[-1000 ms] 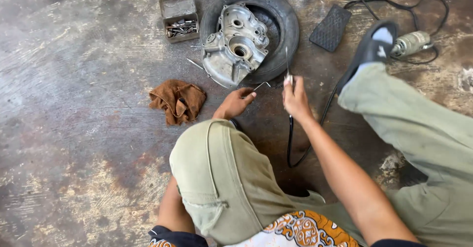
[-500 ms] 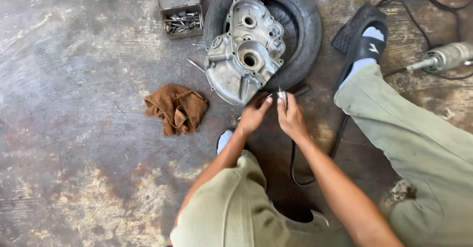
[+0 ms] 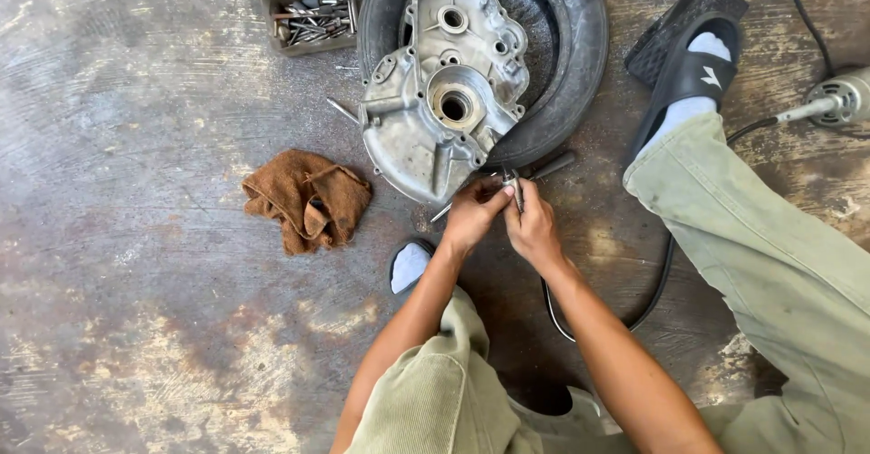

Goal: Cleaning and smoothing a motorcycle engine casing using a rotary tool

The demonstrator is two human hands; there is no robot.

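1. The left hand [image 3: 471, 214] and right hand [image 3: 530, 227] meet at centre, both pinching one small metal tool [image 3: 517, 189] between their fingertips.
2. The tool sits just at 6 o'clock of the aluminium engine casing [image 3: 444, 82], which lies on a black tyre [image 3: 571, 55].
3. A brown rag [image 3: 308, 198] lies at 9 o'clock.
4. A tray of bits [image 3: 310, 17] sits at 11 o'clock.

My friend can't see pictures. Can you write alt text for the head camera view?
Both hands, left and right, meet on a small metal tool beside a grey engine case lying on a tyre. A brown rag and a box of bits sit on the concrete floor.
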